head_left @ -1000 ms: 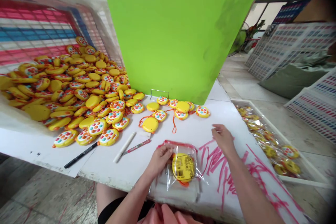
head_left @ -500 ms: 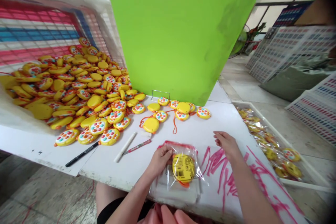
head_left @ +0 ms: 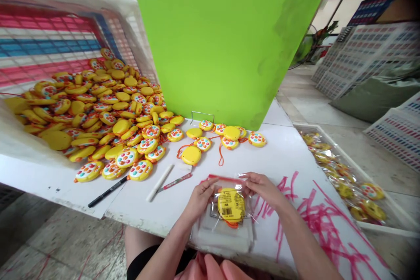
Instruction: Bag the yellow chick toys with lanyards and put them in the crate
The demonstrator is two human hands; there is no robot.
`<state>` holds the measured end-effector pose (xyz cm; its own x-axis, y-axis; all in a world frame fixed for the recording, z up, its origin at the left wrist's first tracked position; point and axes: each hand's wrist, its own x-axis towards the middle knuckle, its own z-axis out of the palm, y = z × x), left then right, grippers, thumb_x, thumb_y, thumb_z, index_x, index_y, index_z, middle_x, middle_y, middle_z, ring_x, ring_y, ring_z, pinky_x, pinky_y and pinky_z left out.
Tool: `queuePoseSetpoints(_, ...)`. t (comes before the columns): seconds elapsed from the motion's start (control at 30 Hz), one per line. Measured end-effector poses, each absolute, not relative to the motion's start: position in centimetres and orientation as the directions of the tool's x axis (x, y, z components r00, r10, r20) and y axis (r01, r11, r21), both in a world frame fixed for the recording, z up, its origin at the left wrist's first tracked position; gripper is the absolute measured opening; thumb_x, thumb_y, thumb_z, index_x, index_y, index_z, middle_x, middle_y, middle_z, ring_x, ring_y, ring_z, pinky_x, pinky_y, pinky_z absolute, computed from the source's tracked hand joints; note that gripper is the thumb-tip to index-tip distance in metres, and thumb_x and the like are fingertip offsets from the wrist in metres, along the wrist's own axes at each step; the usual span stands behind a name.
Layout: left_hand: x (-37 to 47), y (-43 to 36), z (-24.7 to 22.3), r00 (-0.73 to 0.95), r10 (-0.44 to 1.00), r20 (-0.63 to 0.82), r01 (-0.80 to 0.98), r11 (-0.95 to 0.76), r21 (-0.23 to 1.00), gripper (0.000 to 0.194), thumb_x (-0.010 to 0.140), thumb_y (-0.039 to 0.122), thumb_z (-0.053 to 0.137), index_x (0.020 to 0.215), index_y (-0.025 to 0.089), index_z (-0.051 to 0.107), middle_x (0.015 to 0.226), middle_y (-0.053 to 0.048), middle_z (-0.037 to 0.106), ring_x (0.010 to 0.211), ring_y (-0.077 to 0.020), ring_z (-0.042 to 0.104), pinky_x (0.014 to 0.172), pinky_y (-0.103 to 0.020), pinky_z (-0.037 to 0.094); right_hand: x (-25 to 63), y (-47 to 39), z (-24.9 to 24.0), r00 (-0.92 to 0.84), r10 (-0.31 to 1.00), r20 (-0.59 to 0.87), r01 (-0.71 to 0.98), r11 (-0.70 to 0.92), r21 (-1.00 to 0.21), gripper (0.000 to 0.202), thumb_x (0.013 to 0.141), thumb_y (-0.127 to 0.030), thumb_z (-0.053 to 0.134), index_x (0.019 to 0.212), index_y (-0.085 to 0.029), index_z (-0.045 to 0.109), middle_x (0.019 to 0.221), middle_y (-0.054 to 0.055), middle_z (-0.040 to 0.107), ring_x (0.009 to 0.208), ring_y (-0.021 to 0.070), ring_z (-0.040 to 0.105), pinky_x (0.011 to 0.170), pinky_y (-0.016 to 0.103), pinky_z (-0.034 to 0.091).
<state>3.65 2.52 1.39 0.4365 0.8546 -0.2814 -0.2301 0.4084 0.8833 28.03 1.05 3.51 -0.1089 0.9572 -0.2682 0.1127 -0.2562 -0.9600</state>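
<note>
A clear plastic bag [head_left: 248, 203] lies over a stack of similar bags [head_left: 223, 238] with red top edges. Inside it sits a yellow toy [head_left: 229, 210], its back with printed text and a barcode facing up and an orange end pointing toward me. My left hand [head_left: 201, 197] pinches the bag near its upper left edge, beside the toy. At the bag's upper right corner, my right hand [head_left: 262, 187] has thumb and fingers closed on the film.
Many yellow toys [head_left: 120, 127] with coloured dots spill from a mesh-sided container at left. A black marker [head_left: 107, 191], white stick [head_left: 159, 183] and pink pen [head_left: 175, 182] lie nearby. A green board [head_left: 223, 43] stands behind; bagged toys fill a white tray [head_left: 387, 224] at right.
My right hand has come in from the right and taken hold of the bag's upper right corner. My left hand stays on the bag's left side. The view has shifted slightly.
</note>
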Motion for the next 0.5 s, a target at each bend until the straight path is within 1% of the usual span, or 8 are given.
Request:
queuePoseSetpoints(0.07, 3.5, 2.6, 1.5, 0.429, 0.858, -0.282, -0.207, 0.397, 0.894, 0.043, 0.075, 0.042, 0.067, 0.109, 0.016, 0.066, 0.1, -0.009, 0.069, 0.088, -0.0201, 0.064, 0.079, -0.034, 0.051, 28.9, 0.5, 3.3, -0.091, 0.965, -0.247, 0.081, -0.24, -0.967, 0.041, 0.073, -0.04, 0.065, 0.105, -0.015, 0.069, 0.068, 0.001, 0.068, 0.059, 0.0132, 0.058, 0.06, 0.027, 0.045)
queuePoseSetpoints(0.13, 3.5, 2.6, 1.6, 0.423, 0.857, -0.294, -0.168, 0.393, 0.904, 0.029, 0.075, 0.037, 0.064, 0.092, 0.014, 0.069, 0.093, -0.008, 0.07, 0.08, -0.0179, 0.064, 0.073, -0.03, 0.05, 29.3, 0.0, 3.0, -0.065, 0.967, -0.247, 0.095, -0.24, -0.966, 0.034, 0.071, -0.039, 0.066, 0.094, -0.015, 0.073, 0.067, 0.001, 0.067, 0.06, 0.014, 0.058, 0.062, 0.029, 0.046)
queuePoseSetpoints(0.2, 3.6, 2.7, 1.9, 0.414, 0.855, -0.311, -0.157, 0.404, 0.901, 0.018, 0.073, 0.031, 0.061, 0.077, 0.014, 0.066, 0.081, -0.006, 0.068, 0.073, -0.0162, 0.063, 0.069, -0.028, 0.049, 29.4, -0.4, 2.8, -0.062, 0.967, -0.248, 0.115, -0.24, -0.964, 0.028, 0.07, -0.037, 0.065, 0.087, -0.017, 0.075, 0.066, 0.001, 0.067, 0.062, 0.0148, 0.058, 0.064, 0.03, 0.046)
queuePoseSetpoints(0.27, 3.5, 2.7, 2.2, 0.413, 0.854, -0.316, -0.183, 0.418, 0.89, 0.013, 0.071, 0.027, 0.058, 0.071, 0.014, 0.061, 0.076, -0.005, 0.066, 0.074, -0.017, 0.062, 0.068, -0.028, 0.049, 29.5, -0.5, 2.8, -0.095, 0.965, -0.243, 0.106, -0.233, -0.967, 0.025, 0.072, -0.034, 0.063, 0.087, -0.017, 0.075, 0.068, 0.001, 0.068, 0.064, 0.0148, 0.058, 0.066, 0.03, 0.046)
queuePoseSetpoints(0.37, 3.5, 2.7, 2.6, 0.423, 0.855, -0.299, -0.218, 0.417, 0.883, 0.018, 0.072, 0.032, 0.059, 0.069, 0.015, 0.059, 0.078, -0.007, 0.066, 0.084, -0.0208, 0.063, 0.072, -0.031, 0.05, 29.5, -0.6, 3.3, -0.172, 0.958, -0.231, 0.092, -0.218, -0.972, 0.027, 0.076, -0.035, 0.062, 0.093, -0.017, 0.074, 0.079, 0.003, 0.07, 0.073, 0.0156, 0.06, 0.071, 0.03, 0.047)
queuePoseSetpoints(0.43, 3.5, 2.6, 2.7, 0.419, 0.86, -0.291, -0.217, 0.406, 0.888, 0.027, 0.072, 0.041, 0.063, 0.066, 0.015, 0.057, 0.078, -0.007, 0.066, 0.087, -0.0226, 0.063, 0.073, -0.033, 0.051, 29.5, -0.6, 3.8, -0.196, 0.955, -0.223, 0.114, -0.204, -0.972, 0.033, 0.079, -0.04, 0.062, 0.1, -0.018, 0.073, 0.09, 0.005, 0.071, 0.079, 0.017, 0.062, 0.073, 0.03, 0.048)
queuePoseSetpoints(0.5, 3.7, 2.5, 2.7, 0.406, 0.866, -0.293, -0.178, 0.39, 0.904, 0.037, 0.071, 0.049, 0.066, 0.062, 0.015, 0.053, 0.079, -0.008, 0.067, 0.087, -0.0235, 0.064, 0.074, -0.034, 0.051, 29.7, -0.4, 4.1, -0.19, 0.954, -0.23, 0.158, -0.202, -0.967, 0.037, 0.079, -0.044, 0.063, 0.103, -0.018, 0.072, 0.093, 0.006, 0.072, 0.081, 0.0179, 0.063, 0.074, 0.031, 0.049)
